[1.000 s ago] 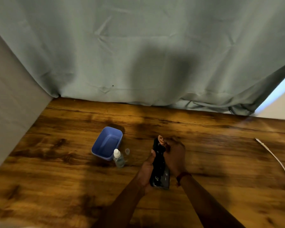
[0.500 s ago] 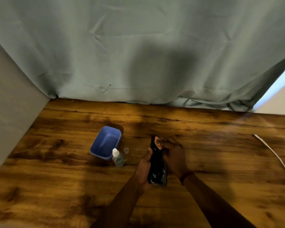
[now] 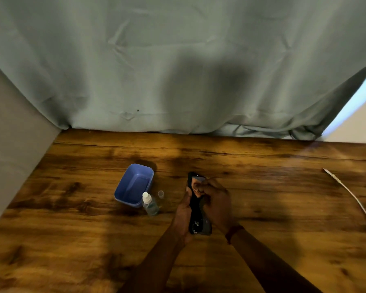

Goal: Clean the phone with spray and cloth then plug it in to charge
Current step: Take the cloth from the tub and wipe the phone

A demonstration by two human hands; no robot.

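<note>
A black phone (image 3: 195, 216) stands on its long edge above the wooden table, gripped from the left by my left hand (image 3: 183, 210). My right hand (image 3: 217, 205) presses a small brownish cloth (image 3: 197, 185) against the phone's upper face. A small clear spray bottle (image 3: 150, 203) with a white nozzle stands left of my hands, its clear cap (image 3: 160, 193) lying beside it. A white charging cable (image 3: 351, 194) lies on the table at the far right.
A blue plastic tub (image 3: 133, 185) sits just behind the spray bottle. A grey-green curtain (image 3: 178, 70) hangs along the table's back edge, and a wall (image 3: 13, 144) borders the left side.
My right hand with the cloth has shifted a little along the phone's upper part. The phone stays in my left hand. The view has tilted slightly.
</note>
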